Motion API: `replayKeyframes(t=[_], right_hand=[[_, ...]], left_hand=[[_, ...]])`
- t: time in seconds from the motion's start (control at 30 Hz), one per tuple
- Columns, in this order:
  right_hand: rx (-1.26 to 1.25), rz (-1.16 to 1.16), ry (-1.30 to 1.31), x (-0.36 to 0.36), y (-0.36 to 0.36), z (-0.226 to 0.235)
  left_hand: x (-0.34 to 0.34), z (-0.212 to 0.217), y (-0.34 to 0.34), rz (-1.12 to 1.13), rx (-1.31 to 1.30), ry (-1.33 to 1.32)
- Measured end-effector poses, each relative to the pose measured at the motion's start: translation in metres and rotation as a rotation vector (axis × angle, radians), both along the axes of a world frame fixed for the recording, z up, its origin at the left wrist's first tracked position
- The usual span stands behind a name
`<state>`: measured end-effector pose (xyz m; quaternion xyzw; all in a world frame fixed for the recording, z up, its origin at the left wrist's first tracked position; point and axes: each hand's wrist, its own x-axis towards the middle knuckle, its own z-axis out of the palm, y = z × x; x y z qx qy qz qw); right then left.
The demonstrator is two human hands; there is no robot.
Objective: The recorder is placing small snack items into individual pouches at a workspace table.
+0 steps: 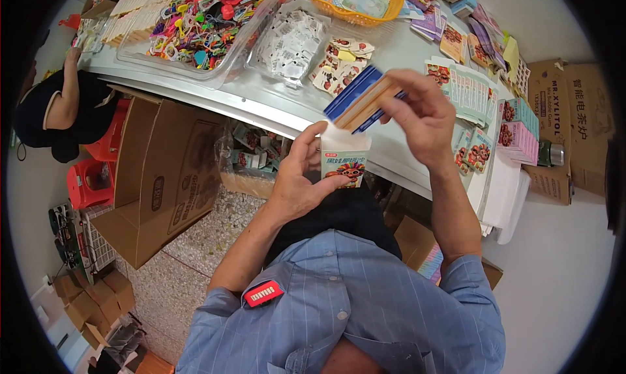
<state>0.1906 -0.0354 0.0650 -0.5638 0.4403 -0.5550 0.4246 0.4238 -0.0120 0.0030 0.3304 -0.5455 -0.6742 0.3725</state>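
In my left hand [301, 175] is a small pale green carton [344, 164] printed with a colourful figure. Its white top flap stands up, and my fingers and thumb wrap round its sides. Above it and to the right, my right hand [424, 116] pinches a flat rectangular packet [365, 99], blue with a brown-orange band, between thumb and fingers. The packet tilts, its lower edge close above the carton's top; I cannot tell whether they touch. Just beyond the packet, a pile of printed cards [339, 66] lies on the table [261, 103].
A clear tray [225, 64] of colourful plastic trinkets stands at the far left, beside a bin of small white packets [290, 45]. Behind is a yellow basket [391, 6]. Green cartons [466, 94] lie at the right. A large cardboard box [163, 172] stands below left; another person [62, 107] is far left.
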Motion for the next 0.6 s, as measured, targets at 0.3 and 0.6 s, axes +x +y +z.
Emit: replayKeyframes(t=[0.3, 0.6], right_hand=[[-0.029, 0.100, 0.295, -0.006, 0.017, -0.008], [-0.167, 0.308, 0.596, -0.003, 0.014, -0.011]], left_hand=[[0.004, -0.005, 0.001, -0.078, -0.010, -0.021], [0.009, -0.017, 0.008, -0.061, 0.068, -0.023]])
